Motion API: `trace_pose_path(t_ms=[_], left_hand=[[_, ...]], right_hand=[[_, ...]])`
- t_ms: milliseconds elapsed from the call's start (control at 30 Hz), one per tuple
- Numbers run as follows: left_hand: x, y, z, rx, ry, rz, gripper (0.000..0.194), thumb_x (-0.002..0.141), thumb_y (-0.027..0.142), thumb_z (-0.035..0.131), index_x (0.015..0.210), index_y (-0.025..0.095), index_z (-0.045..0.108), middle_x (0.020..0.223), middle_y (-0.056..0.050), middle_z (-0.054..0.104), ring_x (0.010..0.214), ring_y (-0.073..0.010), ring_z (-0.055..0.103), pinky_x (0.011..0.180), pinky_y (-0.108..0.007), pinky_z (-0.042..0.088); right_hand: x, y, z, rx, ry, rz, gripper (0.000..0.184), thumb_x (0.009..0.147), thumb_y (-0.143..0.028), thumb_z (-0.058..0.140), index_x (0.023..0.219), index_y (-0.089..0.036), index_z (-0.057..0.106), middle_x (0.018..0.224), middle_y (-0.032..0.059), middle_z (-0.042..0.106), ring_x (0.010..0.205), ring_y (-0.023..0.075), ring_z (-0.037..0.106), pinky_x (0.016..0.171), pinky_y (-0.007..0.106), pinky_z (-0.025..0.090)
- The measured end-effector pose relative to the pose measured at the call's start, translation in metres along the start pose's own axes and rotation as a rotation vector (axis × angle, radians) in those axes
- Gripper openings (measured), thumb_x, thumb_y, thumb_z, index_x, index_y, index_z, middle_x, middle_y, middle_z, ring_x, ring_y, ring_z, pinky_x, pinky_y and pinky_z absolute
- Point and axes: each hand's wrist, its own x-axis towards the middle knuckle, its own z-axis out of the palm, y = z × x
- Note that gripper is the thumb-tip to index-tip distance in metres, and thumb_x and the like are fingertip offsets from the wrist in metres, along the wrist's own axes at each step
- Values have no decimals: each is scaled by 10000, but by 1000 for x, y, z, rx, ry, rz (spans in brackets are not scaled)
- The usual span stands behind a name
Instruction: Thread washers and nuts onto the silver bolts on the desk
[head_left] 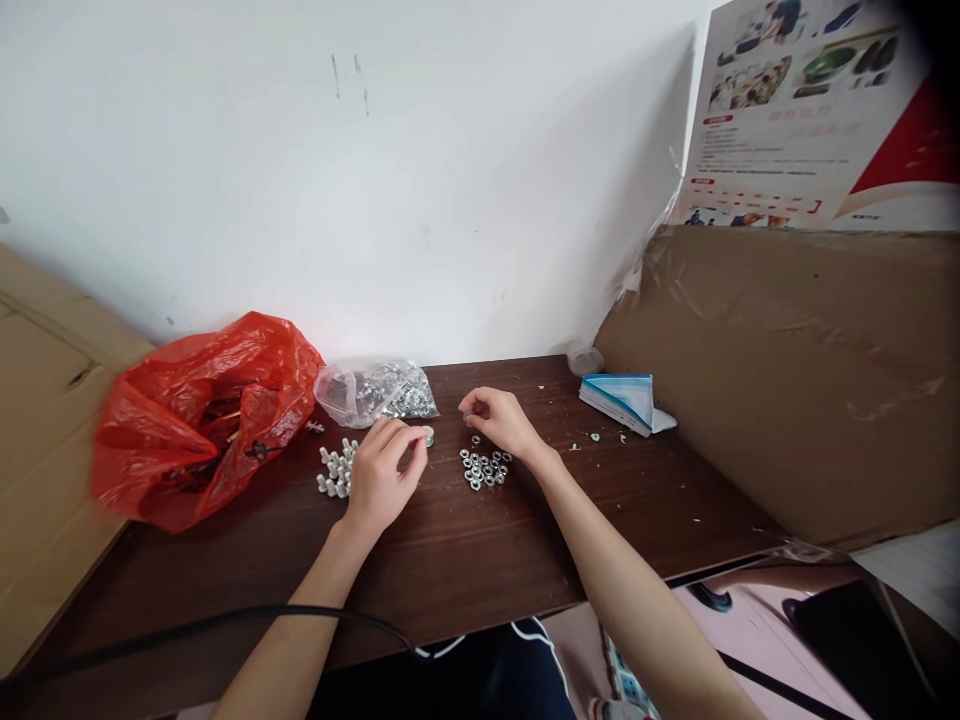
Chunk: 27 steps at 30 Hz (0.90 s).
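Evidently both hands are busy near the middle of the frame, above a dark brown table (450,570). The left hand (381,475), just left of centre, has its thumb and fingertips closed on a small round piece (429,436), whose pale face points right. The right hand (501,420), just right of centre, pinches a small grey piece (469,412), mostly hidden by the fingers, so its exact shape cannot be told.

Just below the right hand, a loose cluster of metal nuts (484,468) lies on the table, with a single nut (476,440) slightly above it. Left of centre, a group of pale, stubby pieces (336,472) stands close together, its right edge covered by the left hand. Behind that hand, a clear bag of small metal parts (397,388) touches or nearly touches a big, crumpled red plastic bag (150,440), which fills much of the middle left.

Right of centre sits a blue and white packet (619,400), with small scraps scattered below it. Cardboard (787,390) walls off the right side, under a printed poster (780,150) at upper right. At lower left, a black cable (300,609) crosses in front of the left forearm.
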Motion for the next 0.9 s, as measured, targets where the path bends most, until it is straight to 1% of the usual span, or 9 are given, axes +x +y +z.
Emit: trace_pose_path(t_ms=[133, 300, 400, 467, 533, 600, 733, 800, 900], left_hand=[[-5, 5, 7, -11, -182, 110, 161, 885, 139, 464, 896, 178, 619, 741, -37, 607, 735, -160, 535, 688, -298, 464], [-9, 8, 15, 7, -280, 121, 182, 893, 134, 443, 883, 183, 618, 735, -34, 582, 769, -168, 539, 701, -296, 476], [-9, 6, 18, 28, -220, 19, 218, 880, 115, 443, 1035, 186, 579, 840, -52, 574, 848, -192, 535, 767, -336, 486], [-10, 2, 20, 52, -135, -88, 319, 861, 96, 454, 1162, 187, 506, 958, -75, 559, 939, -216, 523, 845, -384, 479], [-10, -1, 23, 72, -77, -155, 398, 846, 82, 462, 1229, 188, 450, 1069, -98, 533, 1029, -235, 503, 907, -418, 463], [-11, -2, 25, 81, -90, -139, 447, 838, 64, 454, 1267, 185, 419, 1146, -114, 513, 1097, -244, 482, 954, -429, 445], [-11, 0, 27, 91, -175, -15, 516, 830, 35, 427, 1319, 190, 372, 1188, -122, 506, 1132, -251, 479, 985, -443, 435], [-11, 1, 27, 105, -176, -8, 535, 831, 33, 418, 1336, 194, 351, 1188, -127, 500, 1129, -258, 486, 979, -455, 439], [-11, -1, 27, 135, -162, -45, 556, 831, 34, 409, 1357, 187, 318, 1198, -140, 491, 1136, -268, 487, 976, -469, 439]], right_hand=[[-1, -8, 9, 56, 37, -10, 136, 730, -99, 581, 818, -172, 654, 820, 11, 689, 770, 140, 631, 735, 260, 487], [-3, -15, 21, 80, 77, -5, 113, 776, -158, 577, 846, -181, 662, 847, 16, 697, 737, 137, 622, 702, 255, 486], [-6, -20, 30, -5, 128, -20, 118, 778, -139, 583, 827, -200, 672, 831, 14, 689, 737, 149, 605, 706, 266, 478], [-8, -23, 36, -63, 156, -54, 125, 784, -131, 594, 816, -217, 679, 812, 14, 677, 758, 159, 596, 720, 271, 472], [-9, -24, 40, -96, 150, -98, 133, 800, -131, 590, 829, -225, 679, 807, 15, 669, 760, 160, 592, 727, 270, 466], [-10, -24, 42, -133, 131, -141, 152, 819, -120, 563, 861, -221, 668, 824, 22, 669, 760, 162, 592, 730, 272, 459], [-11, -23, 41, -207, 101, -209, 194, 850, -101, 496, 923, -212, 638, 901, 45, 665, 816, 176, 594, 744, 271, 446], [-10, -21, 42, -193, 87, -216, 181, 857, -103, 485, 893, -206, 629, 885, 45, 658, 797, 171, 595, 727, 261, 445], [-9, -17, 44, -124, 54, -224, 159, 839, -87, 504, 826, -200, 614, 851, 30, 654, 778, 163, 601, 733, 253, 452]])
